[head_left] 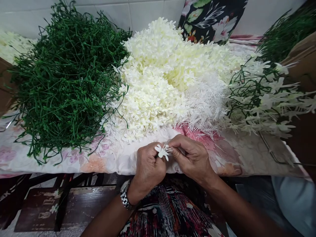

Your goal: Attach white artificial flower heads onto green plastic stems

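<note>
My left hand (151,163), with a metal-band watch on its wrist, is closed around a small white artificial flower (163,152) whose petals poke out above the thumb. My right hand (191,154) pinches at the thin white stamens on the flower's right side. Whatever lies inside my left fist is hidden. Just beyond my hands spreads a heap of pale cream blossoms (150,105). A pile of white stamen bunches (207,95) adjoins it on the right. Green plastic stems (66,79) form a large tangled mound at the left.
Assembled white flowers on green stems (266,95) lie at the right by a cardboard box (303,59). A bent metal rod (271,153) sits near the table's front right. The floral tablecloth (118,164) covers the table; a dark floral panel (209,21) stands behind.
</note>
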### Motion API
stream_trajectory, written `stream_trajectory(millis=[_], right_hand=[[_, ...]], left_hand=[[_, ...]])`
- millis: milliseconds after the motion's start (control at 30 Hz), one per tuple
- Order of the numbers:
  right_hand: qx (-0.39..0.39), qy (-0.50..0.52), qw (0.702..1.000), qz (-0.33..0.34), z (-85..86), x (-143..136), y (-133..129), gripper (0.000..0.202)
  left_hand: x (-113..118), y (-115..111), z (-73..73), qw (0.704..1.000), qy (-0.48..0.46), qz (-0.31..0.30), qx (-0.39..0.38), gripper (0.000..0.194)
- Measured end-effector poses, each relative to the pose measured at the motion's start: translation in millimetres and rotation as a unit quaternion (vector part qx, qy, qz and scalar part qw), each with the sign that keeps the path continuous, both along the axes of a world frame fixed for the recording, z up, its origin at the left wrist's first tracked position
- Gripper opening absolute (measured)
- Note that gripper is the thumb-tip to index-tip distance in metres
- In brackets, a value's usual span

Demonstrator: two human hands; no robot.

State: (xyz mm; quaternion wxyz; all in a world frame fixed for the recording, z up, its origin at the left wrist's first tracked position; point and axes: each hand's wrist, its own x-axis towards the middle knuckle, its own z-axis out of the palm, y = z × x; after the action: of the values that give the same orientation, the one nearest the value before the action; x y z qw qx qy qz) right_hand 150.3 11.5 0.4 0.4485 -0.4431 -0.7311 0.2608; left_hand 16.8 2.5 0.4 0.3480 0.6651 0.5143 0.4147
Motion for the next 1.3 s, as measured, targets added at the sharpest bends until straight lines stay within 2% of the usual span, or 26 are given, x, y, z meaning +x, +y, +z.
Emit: stream_trajectory(millis=[133,200,300,400,500,700,867,1033,1067,1133,1200,1233,1300], right_hand=[[0.017,0.001,1.000,0.008,-0.6,-0.2,0.8,0.015],[-0.002,0.013,1.000,0.014,-1.7,1.0,1.7,0.015],[-0.094,0.079,0.992,0.024,-4.1,3.8,3.7,0.012],[-0.200,0.153,0.967,0.037,-6.0,6.1,5.5,0.011],[-0.241,0.175,0.953,0.050,-5.7,7.0,5.7,0.013],[-0.205,0.151,0.967,0.025,-4.3,6.9,4.3,0.012],[-0.132,0.100,0.986,0.018,-5.2,4.1,4.9,0.014],[-0.049,0.041,0.998,0.011,4.5,11.6,1.1,0.011],[-0.029,0.034,0.999,-0.001,8.4,17.7,0.5,0.009],[0.010,0.029,0.998,-0.059,18.0,36.0,0.9,0.008],[0.064,0.044,0.980,-0.184,28.7,61.8,4.5,0.009],[0.094,0.038,0.958,-0.269,33.9,76.7,7.7,0.008],[0.167,-0.007,0.887,-0.431,42.4,107.2,15.7,0.012]], left_hand=[[0.7,-0.4,0.5,1.000,0.000,0.010,0.011,0.018],[0.3,0.0,1.5,1.000,-0.012,0.010,0.009,0.018],[-1.4,1.7,5.5,0.998,-0.044,0.003,-0.044,0.019],[-4.2,3.6,11.4,0.991,-0.064,-0.014,-0.115,0.020],[-6.2,4.3,15.1,0.989,-0.064,-0.017,-0.133,0.021],[-5.0,3.5,13.4,0.988,-0.053,-0.001,-0.147,0.026],[-2.9,3.3,9.9,0.989,-0.031,0.010,-0.142,0.018],[-7.5,0.8,11.4,0.988,-0.059,-0.033,-0.139,0.014],[-9.3,-0.3,12.4,0.988,-0.067,-0.043,-0.135,0.014],[-13.0,-2.8,14.4,0.990,-0.069,-0.069,-0.100,0.039],[-15.6,-5.6,15.9,0.994,-0.054,-0.077,-0.062,0.053],[-16.3,-7.0,16.4,0.995,-0.047,-0.077,-0.038,0.054],[-16.7,-9.6,16.7,0.997,-0.028,-0.075,0.009,0.046]])
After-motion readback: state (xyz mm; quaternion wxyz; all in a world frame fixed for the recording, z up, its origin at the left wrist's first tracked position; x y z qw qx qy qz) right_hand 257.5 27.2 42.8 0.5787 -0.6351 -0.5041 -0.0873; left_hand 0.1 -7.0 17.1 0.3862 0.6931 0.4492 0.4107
